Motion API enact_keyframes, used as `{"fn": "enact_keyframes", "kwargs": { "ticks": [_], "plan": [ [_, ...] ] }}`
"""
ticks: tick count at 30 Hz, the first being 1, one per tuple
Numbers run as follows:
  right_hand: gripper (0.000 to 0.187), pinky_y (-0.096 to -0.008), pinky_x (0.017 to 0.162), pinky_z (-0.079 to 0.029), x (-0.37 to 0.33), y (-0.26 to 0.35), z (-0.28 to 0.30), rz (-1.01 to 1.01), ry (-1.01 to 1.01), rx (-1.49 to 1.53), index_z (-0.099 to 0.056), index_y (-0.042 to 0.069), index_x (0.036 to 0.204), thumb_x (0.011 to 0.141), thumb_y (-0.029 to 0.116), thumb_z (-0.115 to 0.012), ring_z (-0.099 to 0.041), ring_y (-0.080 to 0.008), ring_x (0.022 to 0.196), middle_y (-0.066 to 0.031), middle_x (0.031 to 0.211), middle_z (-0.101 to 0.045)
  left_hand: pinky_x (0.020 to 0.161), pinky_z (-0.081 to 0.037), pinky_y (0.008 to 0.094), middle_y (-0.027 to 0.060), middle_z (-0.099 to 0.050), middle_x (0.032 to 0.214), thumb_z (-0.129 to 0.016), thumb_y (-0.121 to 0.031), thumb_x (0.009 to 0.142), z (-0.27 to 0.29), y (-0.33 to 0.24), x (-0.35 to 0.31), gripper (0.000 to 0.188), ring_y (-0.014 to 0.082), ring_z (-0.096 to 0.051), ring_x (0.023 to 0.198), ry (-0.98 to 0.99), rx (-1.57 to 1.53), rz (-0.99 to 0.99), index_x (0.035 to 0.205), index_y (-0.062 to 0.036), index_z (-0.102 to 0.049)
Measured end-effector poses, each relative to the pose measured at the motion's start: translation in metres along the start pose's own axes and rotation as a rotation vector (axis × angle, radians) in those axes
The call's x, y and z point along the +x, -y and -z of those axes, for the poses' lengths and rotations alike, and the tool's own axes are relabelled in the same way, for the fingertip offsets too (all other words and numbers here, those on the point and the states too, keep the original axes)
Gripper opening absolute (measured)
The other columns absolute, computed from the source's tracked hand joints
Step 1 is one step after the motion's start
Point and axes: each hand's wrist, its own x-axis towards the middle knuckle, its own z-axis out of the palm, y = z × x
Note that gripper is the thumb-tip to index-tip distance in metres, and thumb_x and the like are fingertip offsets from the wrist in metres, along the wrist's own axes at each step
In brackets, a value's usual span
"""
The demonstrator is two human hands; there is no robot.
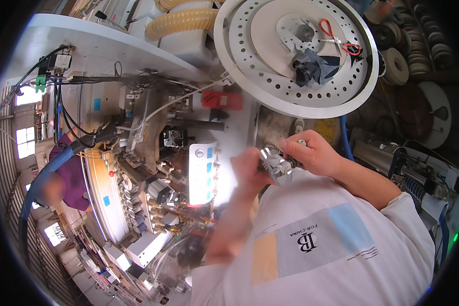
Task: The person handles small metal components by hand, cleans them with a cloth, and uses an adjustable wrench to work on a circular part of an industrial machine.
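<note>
Close in front of my torso, both hands meet at a shiny metal fitting (279, 167) with a rounded, notched shape. My left hand (250, 167) is closed round its left side, bright with glare and slightly blurred. From the right, my right hand (311, 152) is closed on the fitting's other side, thumb and fingers bent together. A small pale cylindrical knob (302, 143) shows by the right fingertips. The lower part of the fitting is hidden by my fingers.
A large round white perforated disc (316, 96) stands ahead, bearing red-handled scissors (334, 40) and crumpled dark tape (313, 67). Left are a white control box (201, 173), a red case (222, 100) and machine parts. Rolls (394, 66) lie far right. Another person (69, 178) stands far left.
</note>
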Motion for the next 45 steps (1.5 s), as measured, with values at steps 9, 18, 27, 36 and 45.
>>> {"fn": "enact_keyframes", "kwargs": {
  "ticks": [9,18,27,36,45],
  "plan": [
    [0.032,-0.0247,0.054,-0.038,-0.007,0.008,0.021,-0.259,0.308,-0.213,-0.078,0.003,0.097,0.097,0.031,-0.063,-0.049,-0.0059,0.061,0.0031,0.066,-0.058,0.059,-0.044,0.0369,0.0017,-0.055,0.067,-0.088,-0.036,0.063,0.032,-0.006,0.046,0.039,0.0247,-0.057,0.063,0.275,0.263,-0.452,0.072,-0.0134,-0.057],
    [0.022,-0.0363,0.055,-0.044,-0.011,0.012,0.022,0.153,0.279,-0.484,-0.077,0.003,0.090,0.092,0.022,-0.067,-0.053,-0.0179,0.052,-0.0075,0.058,-0.061,0.077,-0.044,0.0366,-0.0026,-0.062,0.069,-0.082,-0.031,0.075,0.059,0.019,0.103,0.020,0.0211,-0.061,0.073,0.740,0.403,-0.352,0.073,-0.0180,-0.066],
    [0.024,-0.0449,0.050,-0.046,0.025,-0.027,0.007,0.513,-0.154,-1.354,-0.069,0.011,0.065,0.084,0.025,-0.070,-0.059,-0.0297,0.048,-0.0069,0.052,-0.060,0.089,-0.043,0.0409,0.0050,-0.073,0.082,-0.071,-0.028,0.082,0.078,-0.009,0.182,0.012,0.0252,-0.068,0.091,1.196,0.949,-0.104,0.082,-0.0174,-0.077],
    [0.022,-0.0432,0.056,-0.052,0.092,-0.012,0.094,0.519,-0.842,-1.361,-0.071,0.013,0.074,0.088,0.030,-0.066,-0.066,-0.0297,0.057,-0.0065,0.062,-0.067,0.076,-0.054,0.0433,0.0112,-0.070,0.093,-0.076,-0.016,0.079,0.074,-0.089,0.191,0.027,0.0296,-0.071,0.086,0.780,1.055,-0.144,0.100,-0.0048,-0.063],
    [0.028,-0.0423,0.051,-0.049,0.128,-0.010,0.148,0.655,-1.306,-0.893,-0.069,0.009,0.067,0.090,0.026,-0.068,-0.061,-0.0332,0.050,-0.0120,0.054,-0.059,0.077,-0.057,0.0453,0.0183,-0.067,0.095,-0.061,-0.011,0.089,0.042,-0.099,0.159,0.046,0.0320,-0.071,0.082,0.780,0.022,0.441,0.130,0.0038,-0.047]
  ]
}}
